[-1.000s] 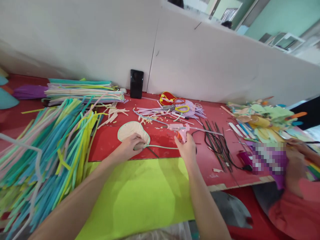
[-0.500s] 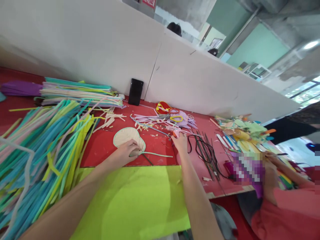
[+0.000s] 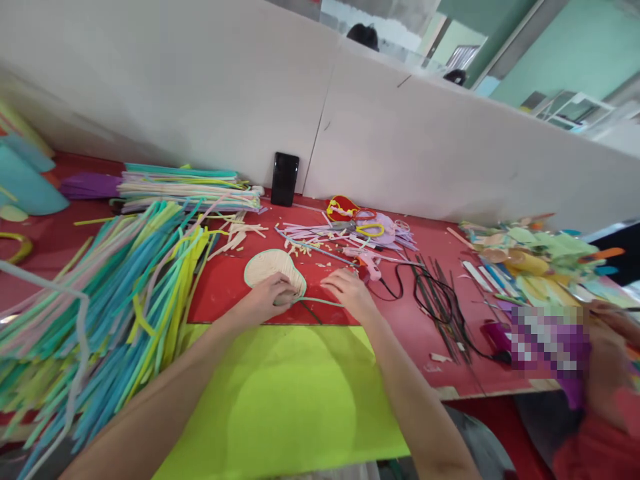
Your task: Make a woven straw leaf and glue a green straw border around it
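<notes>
A cream, pear-shaped piece [image 3: 269, 263], faced with strips and edged in pale green, lies on the red tabletop. My left hand [image 3: 270, 298] is closed over its lower narrow end, fingers hiding part of it. From that end a pale green strip [image 3: 320, 301] runs off to the right. Just above the strip is my right hand [image 3: 347, 291], its fingers stretched leftward and apart, with nothing seen in them. Behind that hand a pink glue gun [image 3: 370, 265] rests on the table, its black cord trailing right.
A large heap of coloured fuzzy strips [image 3: 115, 300] covers the left side. Yellow-handled scissors [image 3: 369, 230] and purple strips lie at the back, near a black phone [image 3: 285, 179] leaning on the partition. A yellow-green sheet [image 3: 280, 400] lies in front. A co-worker's hand [image 3: 607, 333] is at far right.
My right hand has come away from the glue gun and moved left and down toward the green strip. My left hand stays on the pear-shaped piece. The camera view has turned slightly left.
</notes>
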Motion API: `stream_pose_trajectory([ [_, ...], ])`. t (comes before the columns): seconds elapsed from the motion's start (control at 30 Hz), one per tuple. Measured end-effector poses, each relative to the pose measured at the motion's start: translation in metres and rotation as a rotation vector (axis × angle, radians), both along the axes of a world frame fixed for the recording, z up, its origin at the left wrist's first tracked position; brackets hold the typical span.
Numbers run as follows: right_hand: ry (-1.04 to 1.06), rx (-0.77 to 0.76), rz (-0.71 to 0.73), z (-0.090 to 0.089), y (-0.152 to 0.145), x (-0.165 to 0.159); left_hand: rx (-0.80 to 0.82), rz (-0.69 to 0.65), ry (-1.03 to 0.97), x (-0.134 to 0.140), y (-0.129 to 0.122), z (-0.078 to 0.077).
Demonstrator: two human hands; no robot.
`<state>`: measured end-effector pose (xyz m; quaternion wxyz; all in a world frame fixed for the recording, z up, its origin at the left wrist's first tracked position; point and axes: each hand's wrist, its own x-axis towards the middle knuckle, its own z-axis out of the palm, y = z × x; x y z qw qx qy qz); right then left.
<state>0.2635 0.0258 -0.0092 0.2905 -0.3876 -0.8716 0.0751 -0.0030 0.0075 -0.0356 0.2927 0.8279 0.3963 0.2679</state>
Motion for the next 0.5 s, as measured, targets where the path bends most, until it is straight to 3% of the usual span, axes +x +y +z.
stream_pose_trajectory([
  [0.17,-0.174,0.068,0.255,-0.009,0.009,-0.018,0.013,-0.008,0.008,0.001,0.001,0.0],
  [0.5,-0.127,0.101,0.377,-0.025,0.023,-0.023,-0.012,-0.017,0.013,0.0,0.001,0.004],
])
